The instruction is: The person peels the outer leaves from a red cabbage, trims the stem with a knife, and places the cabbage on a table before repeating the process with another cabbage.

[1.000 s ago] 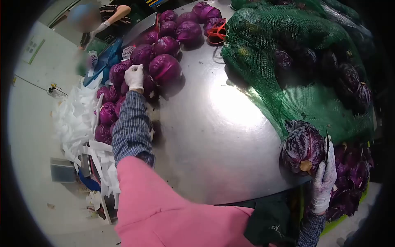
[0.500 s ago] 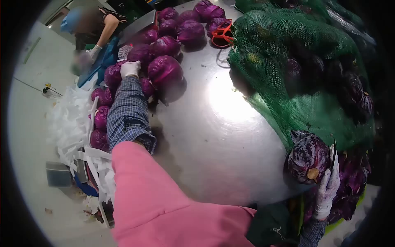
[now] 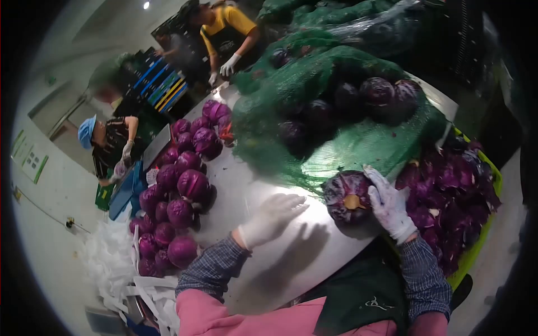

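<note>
My left hand (image 3: 273, 219), in a white glove, is held above the metal table with its fingers stretched and nothing in them. It points toward a dark red cabbage (image 3: 346, 197) but is apart from it. The cabbage sits at the near edge of a green net sack (image 3: 342, 159), its pale cut stem facing me. My right hand (image 3: 391, 208), gloved too, grips the cabbage's right side, the fingers reaching along it. Whether anything else is in that palm is hidden. Several peeled red cabbages (image 3: 193, 185) are grouped on the table's left side.
Dark cabbages fill the net sack. At right, a yellow-green bin (image 3: 486, 232) holds loose purple leaves (image 3: 448, 201). White foam netting (image 3: 103, 257) lies at far left. One co-worker (image 3: 115, 140) stands at the left, another in yellow (image 3: 230, 33) across the table; stacked crates (image 3: 159, 84) stand behind.
My left hand has come back from the peeled cabbages toward the dark one, its fingers now stretched out. The view has swung up and right. A dark thin blade by my right hand no longer shows.
</note>
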A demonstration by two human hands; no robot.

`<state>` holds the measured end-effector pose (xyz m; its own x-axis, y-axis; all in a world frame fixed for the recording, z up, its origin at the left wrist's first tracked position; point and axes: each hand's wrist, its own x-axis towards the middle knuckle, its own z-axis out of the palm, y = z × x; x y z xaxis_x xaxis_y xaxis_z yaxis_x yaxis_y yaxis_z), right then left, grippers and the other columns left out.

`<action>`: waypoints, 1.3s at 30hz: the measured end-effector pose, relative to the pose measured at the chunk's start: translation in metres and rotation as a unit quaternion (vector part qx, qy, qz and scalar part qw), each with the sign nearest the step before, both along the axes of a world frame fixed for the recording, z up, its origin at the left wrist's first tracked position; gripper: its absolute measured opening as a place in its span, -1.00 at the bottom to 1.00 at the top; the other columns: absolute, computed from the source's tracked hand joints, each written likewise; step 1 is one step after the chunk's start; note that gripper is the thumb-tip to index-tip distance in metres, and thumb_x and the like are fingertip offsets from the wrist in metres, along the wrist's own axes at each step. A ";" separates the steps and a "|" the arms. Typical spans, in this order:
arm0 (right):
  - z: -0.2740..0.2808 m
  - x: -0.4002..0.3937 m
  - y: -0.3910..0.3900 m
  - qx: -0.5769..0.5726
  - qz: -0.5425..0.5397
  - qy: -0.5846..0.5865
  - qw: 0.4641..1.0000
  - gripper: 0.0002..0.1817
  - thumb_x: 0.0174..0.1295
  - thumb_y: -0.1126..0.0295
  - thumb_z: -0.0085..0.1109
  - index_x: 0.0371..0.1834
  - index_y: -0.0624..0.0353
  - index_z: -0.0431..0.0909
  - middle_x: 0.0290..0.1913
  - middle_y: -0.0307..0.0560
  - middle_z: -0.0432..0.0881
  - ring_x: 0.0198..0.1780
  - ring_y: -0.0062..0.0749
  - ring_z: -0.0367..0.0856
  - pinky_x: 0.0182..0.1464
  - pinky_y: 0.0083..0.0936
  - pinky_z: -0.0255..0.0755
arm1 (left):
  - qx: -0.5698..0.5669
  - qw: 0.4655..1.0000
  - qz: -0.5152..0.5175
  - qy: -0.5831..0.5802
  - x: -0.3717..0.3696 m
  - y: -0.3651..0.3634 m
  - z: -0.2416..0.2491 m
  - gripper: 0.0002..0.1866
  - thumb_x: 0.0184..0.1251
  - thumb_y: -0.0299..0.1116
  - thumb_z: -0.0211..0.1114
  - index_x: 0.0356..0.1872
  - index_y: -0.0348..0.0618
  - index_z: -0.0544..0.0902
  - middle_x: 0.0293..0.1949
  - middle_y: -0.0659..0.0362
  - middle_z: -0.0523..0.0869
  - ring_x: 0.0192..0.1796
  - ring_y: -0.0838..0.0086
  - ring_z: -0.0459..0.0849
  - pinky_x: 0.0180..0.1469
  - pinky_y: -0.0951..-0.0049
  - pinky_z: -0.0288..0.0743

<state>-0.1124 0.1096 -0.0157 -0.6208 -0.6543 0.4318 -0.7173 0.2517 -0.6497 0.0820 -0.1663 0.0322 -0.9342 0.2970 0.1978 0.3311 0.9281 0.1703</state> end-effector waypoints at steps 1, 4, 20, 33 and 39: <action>-0.008 -0.003 0.002 -0.001 -0.008 0.000 1.000 -0.58 0.53 0.32 -0.03 0.37 0.23 0.47 0.37 0.11 0.54 0.43 -0.04 0.46 0.41 -0.31 0.39 | -0.137 0.990 -0.014 -0.008 -0.003 0.029 0.011 -0.50 0.32 -0.45 0.19 0.31 0.03 0.59 0.38 0.02 0.54 0.46 0.05 0.44 0.41 0.00 0.34; -0.022 -0.005 0.011 -0.031 -0.011 -0.041 0.999 -0.54 0.56 0.19 -0.05 0.40 0.15 0.45 0.34 0.10 0.58 0.31 0.00 0.57 0.32 -0.28 0.46 | -0.198 0.975 0.085 -0.053 -0.010 0.023 -0.005 -0.55 0.31 -0.41 0.21 0.24 0.07 0.65 0.39 0.07 0.54 0.45 0.07 0.45 0.39 -0.13 0.31; -0.057 0.007 0.076 -0.075 -0.045 -0.020 0.996 -0.47 0.35 0.25 0.24 0.31 0.30 0.49 0.05 0.30 0.66 0.07 0.09 0.68 0.16 -0.19 0.54 | 0.472 0.855 0.204 -0.063 -0.099 0.098 -0.050 0.29 -0.05 -0.11 0.72 0.58 -0.44 0.03 0.48 -0.17 0.28 0.53 0.11 0.27 0.53 0.23 0.23; -0.032 0.003 0.091 -0.040 -0.035 -0.082 0.995 -0.59 0.47 0.38 0.07 0.32 0.29 0.51 0.21 0.23 0.63 0.24 0.08 0.61 0.32 -0.20 0.47 | 0.204 0.959 0.182 0.074 -0.102 0.135 -0.037 0.38 -0.33 -0.07 0.82 0.59 -0.21 0.12 0.51 -0.09 0.26 0.54 0.15 0.29 0.52 0.06 0.24; -0.032 -0.026 0.074 -0.048 -0.074 0.012 0.996 -0.56 0.49 0.37 0.06 0.37 0.30 0.46 0.07 0.22 0.68 -0.08 -0.02 0.74 -0.02 -0.27 0.62 | 0.432 0.881 0.188 0.045 -0.070 0.120 -0.078 0.39 -0.26 -0.27 0.81 0.61 -0.21 0.00 0.53 0.00 0.21 0.48 0.25 0.36 0.50 0.15 0.33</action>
